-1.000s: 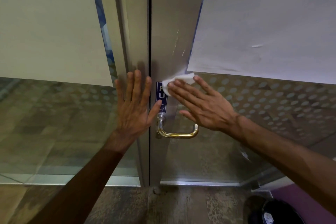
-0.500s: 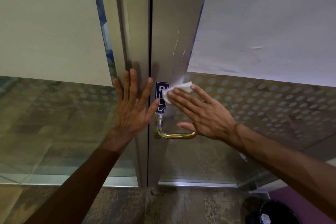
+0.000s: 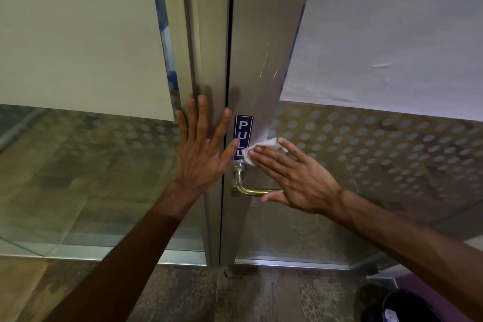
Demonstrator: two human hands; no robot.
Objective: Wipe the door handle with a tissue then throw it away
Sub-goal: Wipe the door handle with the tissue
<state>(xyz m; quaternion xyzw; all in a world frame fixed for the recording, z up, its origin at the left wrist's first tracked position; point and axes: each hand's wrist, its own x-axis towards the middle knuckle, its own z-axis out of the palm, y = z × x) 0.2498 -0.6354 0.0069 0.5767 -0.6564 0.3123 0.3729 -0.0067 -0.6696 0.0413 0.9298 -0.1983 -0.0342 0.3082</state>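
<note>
A brass door handle (image 3: 248,190) curves out of the metal door stile below a blue PULL sticker (image 3: 243,129). My right hand (image 3: 292,174) lies flat with its fingers pressing a white tissue (image 3: 264,146) against the stile, just above the handle and beside the sticker's lower end. The palm covers the handle's right part. My left hand (image 3: 201,149) rests flat with spread fingers on the neighbouring frame, its thumb touching the sticker.
Glass panes with dotted film and white paper sheets (image 3: 78,34) flank the metal door frame (image 3: 258,34). A dark bin (image 3: 407,306) with something white inside stands on the floor at the lower right. Stone-patterned floor lies below.
My right hand slid the tissue down and slightly right along the stile, uncovering most of the PULL sticker. My left hand stays flat on the frame.
</note>
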